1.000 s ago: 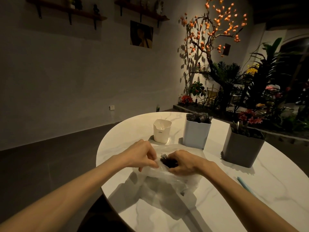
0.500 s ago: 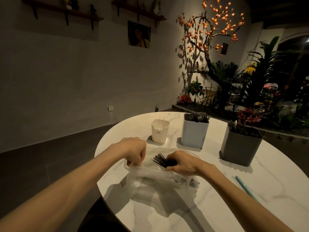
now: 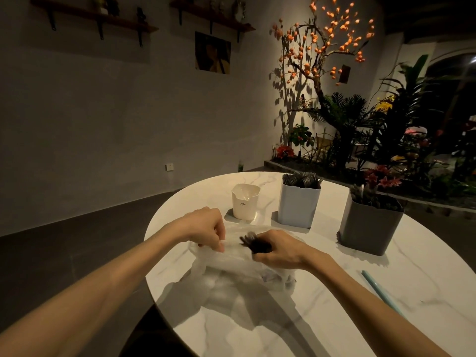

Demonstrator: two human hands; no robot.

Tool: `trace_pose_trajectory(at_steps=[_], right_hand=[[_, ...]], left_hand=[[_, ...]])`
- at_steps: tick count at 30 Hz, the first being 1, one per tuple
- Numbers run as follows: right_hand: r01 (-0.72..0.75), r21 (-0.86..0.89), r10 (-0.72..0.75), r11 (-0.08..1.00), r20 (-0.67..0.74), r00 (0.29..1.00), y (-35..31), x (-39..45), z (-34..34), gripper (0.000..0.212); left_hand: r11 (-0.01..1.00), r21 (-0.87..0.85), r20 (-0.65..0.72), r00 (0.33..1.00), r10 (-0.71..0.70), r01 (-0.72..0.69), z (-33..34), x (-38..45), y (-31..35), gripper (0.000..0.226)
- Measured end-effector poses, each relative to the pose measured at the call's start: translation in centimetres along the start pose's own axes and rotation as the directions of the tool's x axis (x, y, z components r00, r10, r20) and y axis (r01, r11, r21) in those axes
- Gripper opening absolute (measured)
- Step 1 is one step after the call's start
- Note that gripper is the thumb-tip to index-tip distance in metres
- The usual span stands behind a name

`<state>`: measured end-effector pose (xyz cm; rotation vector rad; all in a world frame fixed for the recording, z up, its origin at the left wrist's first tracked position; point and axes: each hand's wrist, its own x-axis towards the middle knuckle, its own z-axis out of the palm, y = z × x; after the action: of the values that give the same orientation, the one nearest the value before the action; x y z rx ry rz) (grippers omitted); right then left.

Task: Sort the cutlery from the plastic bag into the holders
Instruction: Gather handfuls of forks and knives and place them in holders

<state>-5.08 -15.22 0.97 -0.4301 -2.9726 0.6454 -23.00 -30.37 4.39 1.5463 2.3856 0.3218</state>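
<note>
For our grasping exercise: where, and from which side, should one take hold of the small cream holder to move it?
Grip the cream holder round its mid body from the near left side. It stands upright, its walls are bare, and the white holder crowds its right. This is a judgement.

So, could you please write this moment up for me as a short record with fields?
Setting: round marble table, dim room
Left hand: pinches the edge of the plastic bag
Right hand: grips a bunch of dark cutlery at the bag's mouth
Holders: small white cup, apparently empty; white holder and grey holder, both with cutlery in them
Other: pale blue stick lying on the table to the right
</note>
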Motion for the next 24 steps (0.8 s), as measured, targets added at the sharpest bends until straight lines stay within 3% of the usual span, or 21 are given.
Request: trace_pose_trajectory(at_steps=[3,6,9,13,16,20,23,24], right_hand=[[-0.018,0.034,0.019,0.999,-0.033,0.999,0.2,0.1,-0.5,0.022],[0.014,0.087,-0.013,0.996,-0.013,1.0,-0.4,-0.3,-0.8,0.021],[0.071,0.182,-0.074,0.981,0.008,0.997,-1.4,-0.2,-0.4,0.017],[0.059,0.26,-0.078,0.964,0.062,0.995,-2.6,-0.1,-1.3,0.018],[-0.01,0.287,-0.027,0.958,0.124,0.992,-3.0,-0.4,-2.6,0.032],[-0.049,0.15,0.017,0.988,0.207,0.978,-3.3,-0.7,-3.4,0.025],[-0.025,0.061,0.011,0.998,0.217,0.976,-4.0,-1.0,-3.6,0.029],[-0.013,0.056,0.001,0.998,0.202,0.979,-4.1,-1.0,-3.8,0.03]], left_hand=[[0.997,0.056,-0.029,0.998,-0.049,0.051,-0.1,-0.1,-0.4,0.011],[0.999,-0.029,0.084,0.996,0.028,-0.026,0.3,-0.2,-0.5,0.012],[0.99,-0.133,0.166,0.983,0.077,-0.055,1.4,-0.1,0.3,0.029],[0.921,-0.386,0.054,0.996,0.072,-0.045,0.8,0.2,0.2,0.006],[0.88,-0.474,-0.128,0.991,-0.039,-0.026,-0.2,0.4,-0.4,0.006],[0.966,-0.257,-0.344,0.934,-0.099,0.008,-0.1,0.7,-0.5,0.015],[0.999,-0.042,-0.306,0.952,-0.024,0.012,0.1,0.7,-0.7,0.028],[0.999,-0.041,-0.27,0.963,-0.015,0.004,0.2,0.9,-0.9,0.03]])
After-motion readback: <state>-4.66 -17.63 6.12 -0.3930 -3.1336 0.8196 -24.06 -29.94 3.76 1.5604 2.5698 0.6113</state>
